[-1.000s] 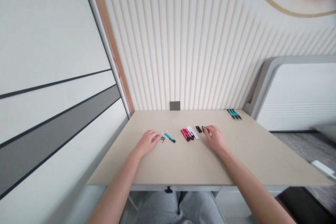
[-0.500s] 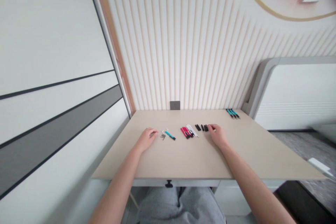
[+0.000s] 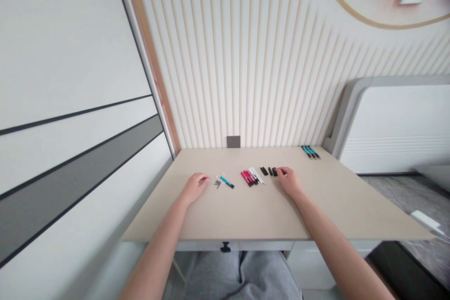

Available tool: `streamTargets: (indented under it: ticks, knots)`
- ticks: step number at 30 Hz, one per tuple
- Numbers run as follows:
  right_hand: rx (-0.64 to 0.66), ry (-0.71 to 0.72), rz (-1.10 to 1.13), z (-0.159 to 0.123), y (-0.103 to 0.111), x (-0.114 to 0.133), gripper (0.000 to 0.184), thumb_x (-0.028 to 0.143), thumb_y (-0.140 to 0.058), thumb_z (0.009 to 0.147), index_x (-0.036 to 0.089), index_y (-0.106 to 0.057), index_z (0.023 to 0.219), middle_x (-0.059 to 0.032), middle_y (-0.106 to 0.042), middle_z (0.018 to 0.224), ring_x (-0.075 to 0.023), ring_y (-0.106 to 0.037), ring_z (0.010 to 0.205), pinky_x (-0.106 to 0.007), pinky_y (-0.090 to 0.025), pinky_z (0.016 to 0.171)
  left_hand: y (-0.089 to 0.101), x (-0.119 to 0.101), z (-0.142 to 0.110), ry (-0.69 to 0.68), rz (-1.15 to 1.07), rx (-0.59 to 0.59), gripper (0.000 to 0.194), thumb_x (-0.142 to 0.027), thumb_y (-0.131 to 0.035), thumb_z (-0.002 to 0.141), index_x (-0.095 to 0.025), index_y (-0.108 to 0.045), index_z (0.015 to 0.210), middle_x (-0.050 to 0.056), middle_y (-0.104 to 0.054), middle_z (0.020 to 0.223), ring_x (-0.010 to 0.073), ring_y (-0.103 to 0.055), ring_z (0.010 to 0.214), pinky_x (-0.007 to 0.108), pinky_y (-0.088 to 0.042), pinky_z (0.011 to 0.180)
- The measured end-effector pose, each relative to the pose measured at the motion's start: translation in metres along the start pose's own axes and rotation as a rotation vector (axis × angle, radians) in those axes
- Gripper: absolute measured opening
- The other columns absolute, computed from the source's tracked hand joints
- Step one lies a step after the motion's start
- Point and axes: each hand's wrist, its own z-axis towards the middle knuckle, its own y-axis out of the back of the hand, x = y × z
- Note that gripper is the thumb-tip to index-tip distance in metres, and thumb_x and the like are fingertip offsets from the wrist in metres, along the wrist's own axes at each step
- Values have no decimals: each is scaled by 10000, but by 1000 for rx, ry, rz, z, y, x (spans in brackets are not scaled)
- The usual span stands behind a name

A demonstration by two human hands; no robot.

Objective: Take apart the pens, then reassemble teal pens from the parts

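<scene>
On the left of the desk my left hand [image 3: 195,188] rests with its fingers curled together; anything between them is too small to make out. Just right of it lie small grey and clear pieces [image 3: 217,183] and a turquoise pen barrel [image 3: 227,182] with a dark end. Several pink pen barrels [image 3: 248,178] and thin white tubes [image 3: 257,175] form a group mid-desk. My right hand [image 3: 289,182] has its fingertips closed at the rightmost of several short black pen parts [image 3: 270,171], partly covering it.
Several turquoise-and-black pens [image 3: 311,152] lie in a row at the back right of the beige desk [image 3: 242,215]. A ribbed wall with a dark socket [image 3: 233,141] stands behind. A white cabinet [image 3: 70,173] borders the left side.
The view has shifted very slightly. My left fingers have curled in a little; my right hand stays at the black pen parts.
</scene>
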Motion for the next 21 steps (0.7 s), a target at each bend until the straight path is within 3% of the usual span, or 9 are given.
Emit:
streamTargets:
  ticks: [13, 21]
  knots:
    - [33, -10, -15, 0, 0, 3, 388, 373, -425, 859, 159, -746, 904, -97, -730, 920, -210, -646, 853, -274, -445, 760, 1, -2, 0, -6, 3, 18, 224, -327, -521, 872, -188, -695, 896, 69, -698, 948, 214, -614, 926, 345, -464, 890]
    - [-21, -6, 12, 0, 3, 4, 383, 383, -434, 860, 161, -742, 907, -95, -732, 927, -217, -647, 863, -285, -454, 771, -1, -8, 1, -214, 86, 154, 247, -265, -544, 887, -273, -703, 1077, 53, -692, 1011, 210, -588, 991, 350, -444, 918]
